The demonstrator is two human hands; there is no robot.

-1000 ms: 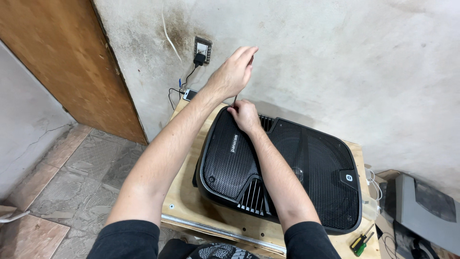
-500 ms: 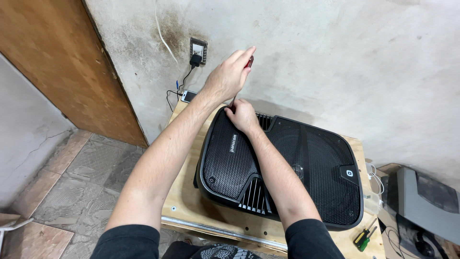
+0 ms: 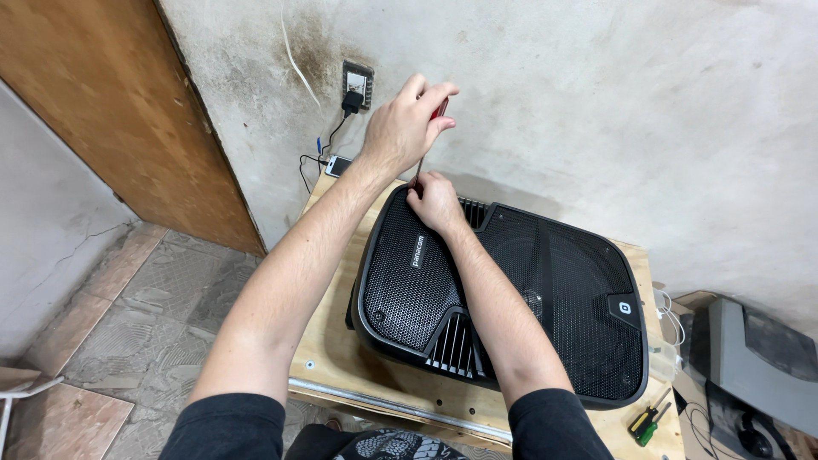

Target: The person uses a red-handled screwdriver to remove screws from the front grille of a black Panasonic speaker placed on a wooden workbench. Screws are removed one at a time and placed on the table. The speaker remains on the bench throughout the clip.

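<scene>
Fingers of my left hand (image 3: 400,128) pinch the red-handled screwdriver (image 3: 423,153) upright; right hand (image 3: 434,202) pinches its tip against the black mesh-fronted speaker (image 3: 503,298) below. Tilting could slip it, I judge.

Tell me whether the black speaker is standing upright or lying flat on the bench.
Lying flat. The black speaker rests on its back on the wooden bench, its mesh grille facing up toward the camera.
</scene>
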